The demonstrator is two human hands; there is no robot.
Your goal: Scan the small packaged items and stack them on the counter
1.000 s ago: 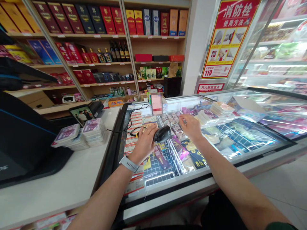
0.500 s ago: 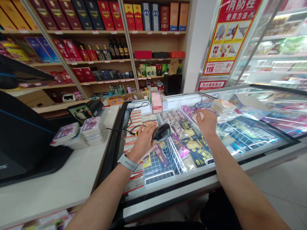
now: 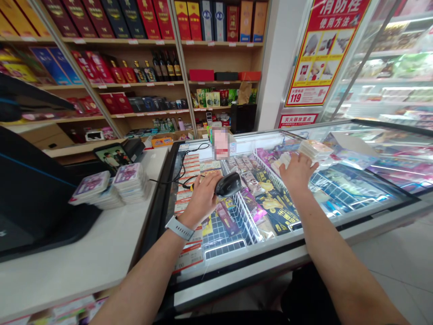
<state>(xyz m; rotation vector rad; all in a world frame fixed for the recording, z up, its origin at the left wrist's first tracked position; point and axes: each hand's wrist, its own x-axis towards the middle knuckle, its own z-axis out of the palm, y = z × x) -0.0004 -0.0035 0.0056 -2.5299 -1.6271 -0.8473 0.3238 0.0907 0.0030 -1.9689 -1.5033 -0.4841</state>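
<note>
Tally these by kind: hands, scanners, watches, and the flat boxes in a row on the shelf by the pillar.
Hands: 2 (left hand, right hand)
Scanner: 1
Watch: 1
Flat boxes: 3 (red box, black box, orange box)
Total: 7

There is one black scanner (image 3: 228,184), one watch (image 3: 180,228) and one brown paper bag (image 3: 244,93). Three flat boxes (image 3: 226,76) lie on a shelf (image 3: 216,83), and seven tall boxes (image 3: 219,21) stand above them. There are four dark wine bottles (image 3: 163,67).
</note>
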